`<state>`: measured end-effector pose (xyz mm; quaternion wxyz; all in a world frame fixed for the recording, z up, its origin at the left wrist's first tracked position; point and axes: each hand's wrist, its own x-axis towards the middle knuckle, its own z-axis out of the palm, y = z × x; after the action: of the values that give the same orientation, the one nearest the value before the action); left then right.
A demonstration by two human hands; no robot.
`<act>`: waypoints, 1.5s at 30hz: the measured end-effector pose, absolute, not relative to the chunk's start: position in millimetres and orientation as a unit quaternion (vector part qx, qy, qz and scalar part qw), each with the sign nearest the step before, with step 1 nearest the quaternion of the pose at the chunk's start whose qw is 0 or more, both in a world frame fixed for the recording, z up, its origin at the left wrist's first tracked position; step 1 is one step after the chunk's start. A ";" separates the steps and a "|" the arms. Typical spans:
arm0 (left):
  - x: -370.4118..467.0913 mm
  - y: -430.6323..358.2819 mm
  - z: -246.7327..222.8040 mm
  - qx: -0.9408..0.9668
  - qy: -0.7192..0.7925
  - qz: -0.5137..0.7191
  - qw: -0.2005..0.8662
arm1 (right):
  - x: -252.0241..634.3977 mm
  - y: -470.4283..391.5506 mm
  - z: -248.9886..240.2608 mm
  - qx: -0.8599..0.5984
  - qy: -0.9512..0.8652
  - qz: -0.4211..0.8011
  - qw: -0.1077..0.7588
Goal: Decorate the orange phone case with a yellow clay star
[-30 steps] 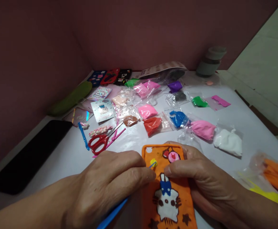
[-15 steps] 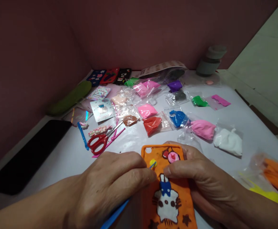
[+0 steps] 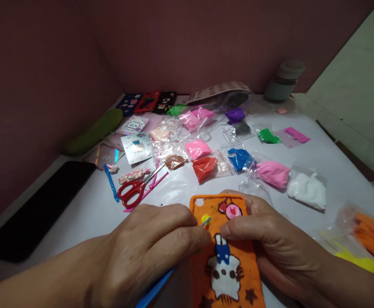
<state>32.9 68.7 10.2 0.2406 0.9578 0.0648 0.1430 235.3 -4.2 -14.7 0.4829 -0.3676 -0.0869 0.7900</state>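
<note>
My right hand (image 3: pixel 279 239) grips an orange phone case (image 3: pixel 202 252) by its right edge, thumb on the face and fingers behind. The case carries a white cat figure (image 3: pixel 225 278) in blue, upside down to me, with a pink round piece (image 3: pixel 233 211) near the top. My left hand (image 3: pixel 161 244) is closed round a blue modelling tool (image 3: pixel 156 289), whose handle shows below the palm. The tool's thin tip touches a small yellow clay piece (image 3: pixel 206 218) at the case's upper left.
Red scissors (image 3: pixel 132 192), a second blue tool (image 3: pixel 111 184) and a black phone (image 3: pixel 39 209) lie to the left. Bags of coloured clay, such as white (image 3: pixel 307 190) and blue (image 3: pixel 240 159), spread across the table. Finished-looking cases (image 3: pixel 146 102) and a jar (image 3: pixel 283 83) stand at the back.
The tool's tip has shifted only slightly on the yellow clay, whose outline looks a little different. Both hands and the case hold almost the same place.
</note>
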 end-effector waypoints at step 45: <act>33.8 67.8 9.3 0.955 0.077 0.157 0.240 | 235.4 -4.1 -11.6 -0.368 -0.081 0.790 0.484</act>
<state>33.8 67.8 9.3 0.2403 0.9547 0.0770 0.1574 235.4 -4.1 -11.6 0.4841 -0.3680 -0.0814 0.7897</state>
